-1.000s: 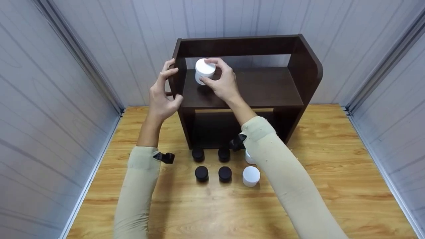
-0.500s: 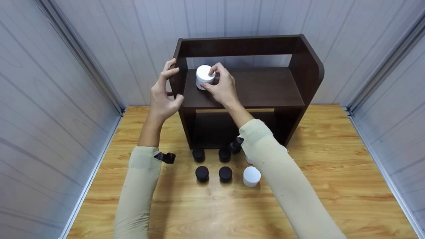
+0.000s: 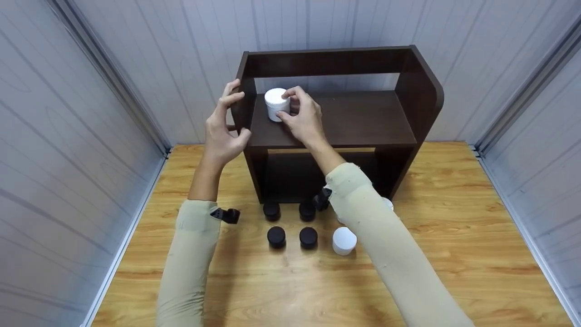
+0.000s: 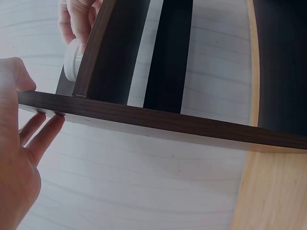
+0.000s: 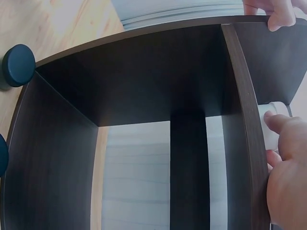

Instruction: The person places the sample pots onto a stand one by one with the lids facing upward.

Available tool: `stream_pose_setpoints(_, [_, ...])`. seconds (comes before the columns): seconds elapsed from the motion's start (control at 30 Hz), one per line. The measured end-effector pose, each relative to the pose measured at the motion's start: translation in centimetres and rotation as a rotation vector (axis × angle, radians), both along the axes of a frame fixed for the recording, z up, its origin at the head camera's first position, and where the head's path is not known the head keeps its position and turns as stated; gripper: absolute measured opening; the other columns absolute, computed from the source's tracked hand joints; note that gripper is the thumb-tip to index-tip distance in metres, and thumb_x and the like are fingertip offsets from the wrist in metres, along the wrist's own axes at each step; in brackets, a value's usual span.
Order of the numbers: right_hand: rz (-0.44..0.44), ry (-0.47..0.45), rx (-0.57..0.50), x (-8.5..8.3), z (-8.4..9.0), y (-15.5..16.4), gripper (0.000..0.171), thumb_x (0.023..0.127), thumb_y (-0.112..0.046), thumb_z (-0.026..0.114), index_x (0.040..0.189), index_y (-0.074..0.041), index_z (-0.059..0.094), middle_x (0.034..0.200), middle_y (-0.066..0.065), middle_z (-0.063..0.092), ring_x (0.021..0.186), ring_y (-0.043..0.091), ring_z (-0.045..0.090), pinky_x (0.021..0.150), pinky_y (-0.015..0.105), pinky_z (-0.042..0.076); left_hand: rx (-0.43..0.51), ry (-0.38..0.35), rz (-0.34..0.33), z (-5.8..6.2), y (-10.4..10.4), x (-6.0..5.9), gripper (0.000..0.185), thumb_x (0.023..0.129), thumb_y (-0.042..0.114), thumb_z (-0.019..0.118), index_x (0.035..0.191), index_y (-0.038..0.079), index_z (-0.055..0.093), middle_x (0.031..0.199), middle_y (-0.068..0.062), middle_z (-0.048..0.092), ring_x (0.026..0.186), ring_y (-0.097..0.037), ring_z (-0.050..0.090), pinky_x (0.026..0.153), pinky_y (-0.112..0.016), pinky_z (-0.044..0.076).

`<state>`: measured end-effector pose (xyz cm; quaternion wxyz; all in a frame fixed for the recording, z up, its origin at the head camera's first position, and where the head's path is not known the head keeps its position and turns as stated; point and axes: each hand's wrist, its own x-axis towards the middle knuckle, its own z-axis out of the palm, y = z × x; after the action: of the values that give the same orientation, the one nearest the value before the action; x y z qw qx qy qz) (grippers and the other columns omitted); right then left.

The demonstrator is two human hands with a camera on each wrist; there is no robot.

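A white lidded jar (image 3: 276, 107) stands upright near the left end of the dark brown shelf unit (image 3: 358, 116), on its upper board. My right hand (image 3: 305, 116) holds the jar from the right, index fingertip at the lid's edge and thumb low on the front. Part of the jar (image 5: 270, 136) shows beyond the board in the right wrist view. At the unit's left side panel, my left hand (image 3: 222, 127) grips the edge. The left wrist view shows its thumb on one face of the panel (image 4: 158, 120) and its fingers (image 4: 47, 136) on the other.
Several black-lidded jars (image 3: 276, 237) stand in two rows on the wood-patterned surface (image 3: 281, 290) before the unit. Beside them is a white jar (image 3: 344, 240); other white ones are partly behind the right sleeve (image 3: 386, 240). Pale panel walls (image 3: 86, 150) enclose the place.
The white jar and right hand came down and nearer over the board; then the jar shifted slightly left against nearly still fingers. The left hand stays on the side panel.
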<state>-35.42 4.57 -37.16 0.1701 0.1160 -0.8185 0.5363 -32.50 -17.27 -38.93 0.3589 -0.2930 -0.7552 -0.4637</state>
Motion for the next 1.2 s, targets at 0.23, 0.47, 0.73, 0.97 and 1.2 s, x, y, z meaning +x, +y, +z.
stream_pose_setpoints(0.23, [0.032,-0.017,0.014,0.1,0.0,0.2,0.049,0.097,-0.002,0.084,0.144,-0.007,0.073,0.157,0.018,0.07,0.138,0.034,0.075,0.113,0.037,0.062,-0.007,0.01,-0.008,0.1,0.0,0.0,0.071,0.079,-0.012,0.064,0.148,0.006,0.061,0.173,-0.014,0.056,0.156,-0.026,0.059,0.079,-0.014,0.056])
stream_pose_setpoints(0.47, [0.034,-0.024,0.028,0.1,0.0,0.3,0.053,0.098,-0.002,0.082,0.149,-0.009,0.072,0.161,0.017,0.068,0.139,0.036,0.074,0.112,0.037,0.063,-0.024,-0.009,-0.008,0.2,0.0,0.1,0.073,0.08,-0.014,0.068,0.15,0.007,0.06,0.174,-0.016,0.053,0.157,-0.025,0.058,0.077,-0.016,0.061])
stream_pose_setpoints(0.73, [0.024,-0.016,0.004,0.2,0.1,0.7,0.053,0.097,-0.005,0.083,0.149,-0.009,0.072,0.158,0.019,0.068,0.139,0.037,0.074,0.112,0.038,0.063,-0.003,-0.004,-0.016,0.0,0.3,-0.2,0.073,0.078,-0.015,0.066,0.148,0.007,0.062,0.173,-0.015,0.055,0.16,-0.027,0.055,0.097,-0.02,0.052])
stream_pose_setpoints(0.97, [0.018,-0.025,-0.025,0.4,0.2,1.3,0.05,0.097,-0.005,0.083,0.146,-0.009,0.074,0.159,0.018,0.067,0.139,0.037,0.074,0.113,0.039,0.063,-0.011,0.001,-0.024,-0.3,0.3,-0.4,0.073,0.08,-0.013,0.066,0.149,0.008,0.061,0.174,-0.014,0.055,0.162,-0.027,0.054,0.085,-0.021,0.052])
stream_pose_setpoints(1.2, [0.052,-0.01,-0.044,0.6,0.2,1.4,0.046,0.096,-0.005,0.082,0.142,-0.007,0.076,0.155,0.017,0.071,0.139,0.035,0.074,0.11,0.042,0.064,-0.022,-0.024,-0.005,-0.3,-0.2,-0.1,0.072,0.081,-0.015,0.067,0.149,0.007,0.06,0.175,-0.014,0.053,0.165,-0.028,0.05,0.107,-0.029,0.051])
